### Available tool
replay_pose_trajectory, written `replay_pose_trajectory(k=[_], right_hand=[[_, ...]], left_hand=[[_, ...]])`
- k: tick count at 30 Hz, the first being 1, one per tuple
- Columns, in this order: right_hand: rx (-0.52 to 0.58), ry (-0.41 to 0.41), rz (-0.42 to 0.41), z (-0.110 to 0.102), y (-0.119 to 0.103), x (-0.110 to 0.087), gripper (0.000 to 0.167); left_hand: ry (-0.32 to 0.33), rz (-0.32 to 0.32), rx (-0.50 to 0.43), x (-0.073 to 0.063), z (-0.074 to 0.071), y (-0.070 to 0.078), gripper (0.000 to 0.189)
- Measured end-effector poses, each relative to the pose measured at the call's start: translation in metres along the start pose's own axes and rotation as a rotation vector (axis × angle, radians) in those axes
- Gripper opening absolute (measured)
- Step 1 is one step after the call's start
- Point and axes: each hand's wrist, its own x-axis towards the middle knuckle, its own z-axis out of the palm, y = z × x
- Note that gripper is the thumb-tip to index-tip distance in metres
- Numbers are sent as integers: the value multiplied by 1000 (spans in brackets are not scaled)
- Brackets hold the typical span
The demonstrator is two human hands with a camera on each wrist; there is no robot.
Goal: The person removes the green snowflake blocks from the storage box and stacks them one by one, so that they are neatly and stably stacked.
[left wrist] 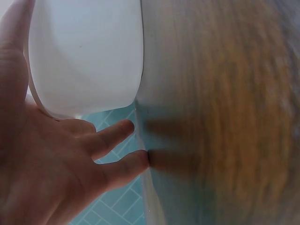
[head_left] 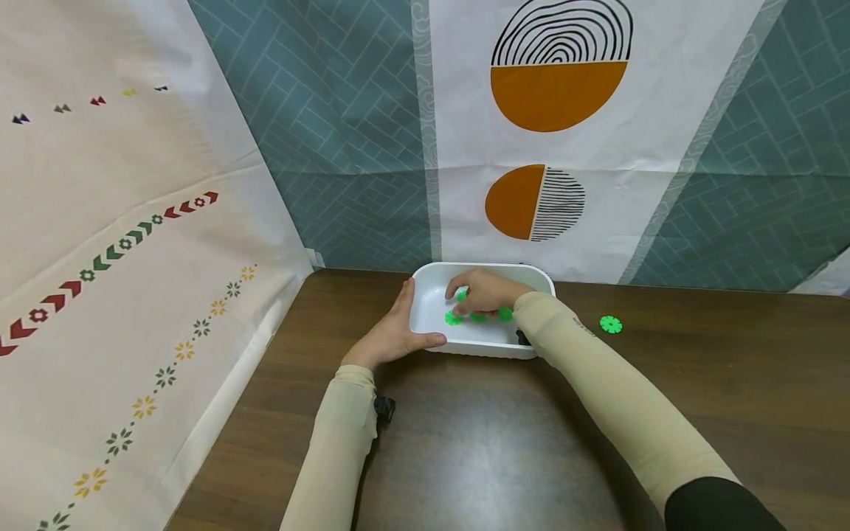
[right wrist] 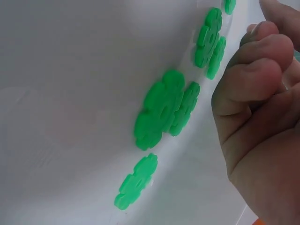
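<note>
A white plastic tub (head_left: 481, 349) stands at the back of the table with several green flower-shaped discs (right wrist: 161, 110) on its inner floor. My left hand (head_left: 392, 328) holds the tub's left end, thumb along the front side and fingers round the left side. In the left wrist view, two fingertips reach the wooden surface beside the tub (left wrist: 89, 56). My right hand (head_left: 490, 290) is inside the tub over the discs. Its index finger and thumb are apart near one green disc (head_left: 461, 295), while the other fingers curl in the right wrist view. No disc shows in its grasp.
One more green flower disc (head_left: 611, 324) lies on the brown wooden table (head_left: 697, 354), right of the tub. Directly behind the tub hangs a patterned cloth (head_left: 458, 221). A pale printed cloth (head_left: 219, 346) borders the table on the left.
</note>
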Motion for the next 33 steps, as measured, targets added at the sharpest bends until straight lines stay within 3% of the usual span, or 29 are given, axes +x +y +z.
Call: replay_pose_trajectory(k=[5,12,22,33], right_hand=[[-52,-27,-3,4,1,2,36],[-197,-17,-107,8,0,5,30],[-188,-10,-75,8,-3,5,25],[-93,37,-132,2,-7,0,18]], left_hand=[[-1,-4,-19,-1,0,0,128],[-1,-7,-41,-3,0,2,128],[3,6,-33,-3,-1,2,127],[8,7,-20,-3,0,0,127]])
